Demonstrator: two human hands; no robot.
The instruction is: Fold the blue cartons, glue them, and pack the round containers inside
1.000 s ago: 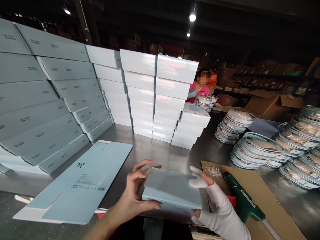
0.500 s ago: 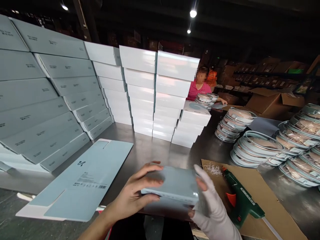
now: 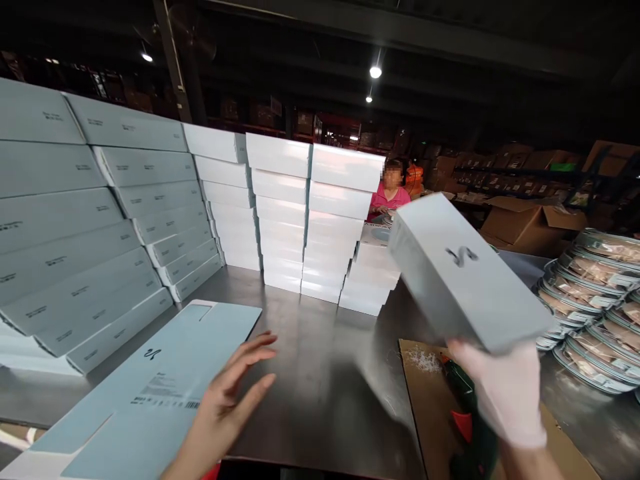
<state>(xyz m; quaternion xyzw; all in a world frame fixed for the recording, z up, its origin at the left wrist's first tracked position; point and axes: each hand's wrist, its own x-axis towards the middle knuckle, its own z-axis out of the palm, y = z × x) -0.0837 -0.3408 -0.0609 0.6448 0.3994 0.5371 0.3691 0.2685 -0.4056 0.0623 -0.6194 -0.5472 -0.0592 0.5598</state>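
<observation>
My right hand point(image 3: 505, 393), in a white glove, grips a pale box point(image 3: 480, 273) by its near end and holds it tilted above the table. A dark curled logo shows on the box's face. My bare left hand point(image 3: 233, 393) hovers with fingers apart and nothing in it, beside a flat light-blue carton sheet point(image 3: 175, 360). The sheet carries the same logo, small print and a barcode. Beneath the gloved hand, a green glue gun point(image 3: 460, 387) with a red trigger lies on a piece of brown cardboard point(image 3: 420, 400), partly hidden by the hand.
Stacked light-blue boxes point(image 3: 120, 213) line the left, and white-sided stacks point(image 3: 283, 213) stand at the back of the metal table point(image 3: 320, 373). Piles of round, clear-lidded packs point(image 3: 595, 293) stand on the right. Across the table sits a person in pink point(image 3: 393, 197); an open brown carton point(image 3: 520, 223) stands behind.
Both hands were on the box low at the table's front edge. The left hand has let go and moved left; the right has lifted the box up and to the right.
</observation>
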